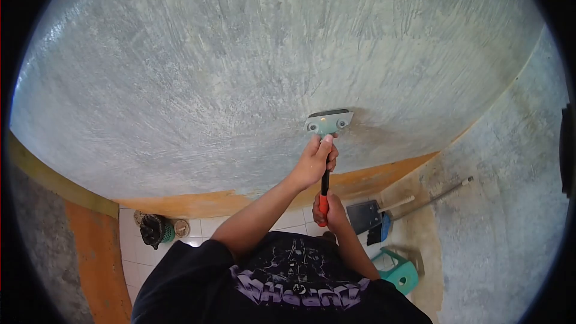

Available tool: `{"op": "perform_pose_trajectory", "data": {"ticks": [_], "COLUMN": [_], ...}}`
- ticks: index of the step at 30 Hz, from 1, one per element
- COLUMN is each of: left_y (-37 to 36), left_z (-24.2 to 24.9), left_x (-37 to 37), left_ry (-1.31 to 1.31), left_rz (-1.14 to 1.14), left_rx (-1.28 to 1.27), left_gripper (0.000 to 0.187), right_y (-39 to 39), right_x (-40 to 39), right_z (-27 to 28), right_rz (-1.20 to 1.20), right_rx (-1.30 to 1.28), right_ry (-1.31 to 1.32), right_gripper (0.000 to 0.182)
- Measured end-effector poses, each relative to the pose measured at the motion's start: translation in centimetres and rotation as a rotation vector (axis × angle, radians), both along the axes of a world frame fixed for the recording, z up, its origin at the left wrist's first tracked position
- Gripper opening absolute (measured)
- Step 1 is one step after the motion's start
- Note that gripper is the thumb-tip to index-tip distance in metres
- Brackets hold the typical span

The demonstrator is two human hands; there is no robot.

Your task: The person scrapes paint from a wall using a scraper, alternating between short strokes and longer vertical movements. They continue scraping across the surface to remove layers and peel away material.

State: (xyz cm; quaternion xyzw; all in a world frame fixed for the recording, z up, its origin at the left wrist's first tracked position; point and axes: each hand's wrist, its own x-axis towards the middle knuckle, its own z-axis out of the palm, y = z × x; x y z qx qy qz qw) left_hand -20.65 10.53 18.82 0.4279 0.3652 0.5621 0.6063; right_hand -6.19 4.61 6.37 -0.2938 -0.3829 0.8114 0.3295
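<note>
A long-handled scraper [329, 122] has its wide metal blade against the grey, streaked wall [228, 84]. Just below the scraper head, my left hand [316, 157] is closed around the upper shaft, thumb toward the blade. Lower down, my right hand [330, 209] wraps the red grip at the handle's end. Between the two hands a black stretch of the shaft shows. The blade's edge faces up the wall, and a shadow falls to its right.
An orange band [180, 205] runs along the wall's base above white floor tiles [133, 237]. At left stands a green basket with a black bag [153, 230]. At right are a dustpan [363, 216], a blue broom [379, 230] and a green plastic stool [401, 274] beside the side wall.
</note>
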Motion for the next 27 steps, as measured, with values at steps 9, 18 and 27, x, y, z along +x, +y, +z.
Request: {"op": "perform_pose_trajectory", "data": {"ticks": [9,18,27], "left_y": [0.1,0.3,-0.1], "left_z": [0.0,0.3,0.4], "left_x": [-1.6,-2.0,-2.4], "left_ry": [0.031,-0.004,-0.009], "left_rz": [-0.129,-0.194,-0.198], "left_rx": [-0.018,0.019,0.022], "left_gripper": [0.034,0.036,0.038], "right_y": [-1.4,-2.5,-3.1], "right_x": [-1.7,-2.3,-3.6], "right_z": [0.6,1.5,2.0], "right_rz": [-0.101,-0.194,-0.230], "right_rx": [-0.072,-0.048,-0.041], "right_ry": [-0.023,-0.096,-0.113], "right_gripper": [0.049,0.052,0.053]}}
